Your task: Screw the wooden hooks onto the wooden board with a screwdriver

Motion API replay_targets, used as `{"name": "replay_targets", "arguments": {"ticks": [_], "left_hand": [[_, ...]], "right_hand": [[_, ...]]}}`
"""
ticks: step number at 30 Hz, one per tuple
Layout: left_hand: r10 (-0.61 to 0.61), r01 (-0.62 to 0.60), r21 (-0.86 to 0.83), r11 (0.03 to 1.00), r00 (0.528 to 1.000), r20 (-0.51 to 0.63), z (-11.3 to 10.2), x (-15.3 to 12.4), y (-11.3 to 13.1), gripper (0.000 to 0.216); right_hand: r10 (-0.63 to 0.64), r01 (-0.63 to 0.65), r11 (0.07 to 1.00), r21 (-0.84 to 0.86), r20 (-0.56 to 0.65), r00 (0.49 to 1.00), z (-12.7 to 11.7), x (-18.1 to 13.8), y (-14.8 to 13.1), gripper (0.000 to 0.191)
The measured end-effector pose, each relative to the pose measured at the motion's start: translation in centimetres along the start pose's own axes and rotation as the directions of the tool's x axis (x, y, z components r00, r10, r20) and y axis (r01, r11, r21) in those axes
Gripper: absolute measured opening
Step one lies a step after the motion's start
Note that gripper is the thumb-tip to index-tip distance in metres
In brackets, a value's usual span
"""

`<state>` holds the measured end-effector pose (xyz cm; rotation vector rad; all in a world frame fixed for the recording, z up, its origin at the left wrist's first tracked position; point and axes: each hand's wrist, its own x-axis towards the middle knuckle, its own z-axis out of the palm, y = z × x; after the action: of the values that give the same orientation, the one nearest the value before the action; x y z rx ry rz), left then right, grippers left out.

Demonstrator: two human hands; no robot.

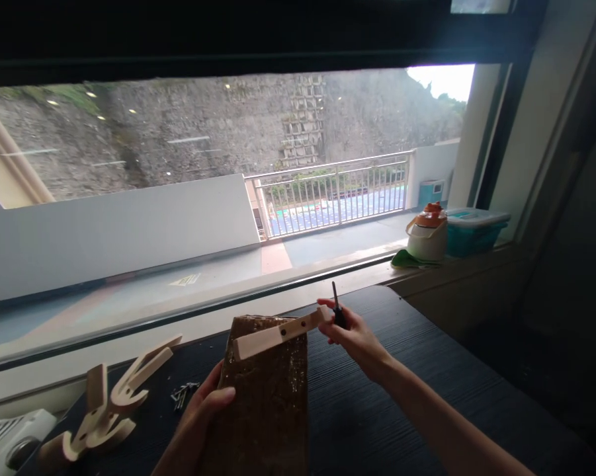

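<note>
My left hand (203, 403) is closed on the left edge of a brown, glossy slab-like block (270, 403), thumb on its face. Across the block's upper part lies a pale wooden hook (262, 342) with two dark holes or screw heads. My right hand (354, 334) is closed around a small screwdriver (338, 314), its thin shaft pointing up. The same fingers pinch or touch the right end of the wooden piece. A small pile of screws (183, 395) lies left of the block.
Several more wooden hooks (139, 377) rest on the dark table (377, 410) at left, near a white appliance (14, 443). On the sill stand a cream jug with an orange lid (426, 235), a teal box (476, 231) and a green object (407, 260). A window spans the far side.
</note>
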<state>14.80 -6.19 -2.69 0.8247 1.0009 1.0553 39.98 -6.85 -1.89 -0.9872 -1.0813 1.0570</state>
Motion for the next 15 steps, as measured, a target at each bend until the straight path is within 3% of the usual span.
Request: {"name": "replay_targets", "arguments": {"ticks": [4,10,15], "left_hand": [[-0.003,0.003,0.009,1.0,0.998,-0.056,-0.7,0.0,-0.5,0.084],[-0.011,0.011,-0.001,1.0,0.997,-0.082,-0.8,0.3,-0.8,0.08],[-0.031,0.027,-0.048,0.998,0.996,-0.086,-0.1,0.1,-0.6,0.085]], "right_hand": [[-0.081,0.089,0.993,-0.083,0.1,0.992,0.6,-0.6,0.1,0.025],[-0.196,0.201,0.969,-0.145,0.049,0.979,1.2,-0.9,1.0,0.017],[-0.204,0.205,0.962,-0.182,0.024,0.979,1.1,-0.9,1.3,0.017]]}}
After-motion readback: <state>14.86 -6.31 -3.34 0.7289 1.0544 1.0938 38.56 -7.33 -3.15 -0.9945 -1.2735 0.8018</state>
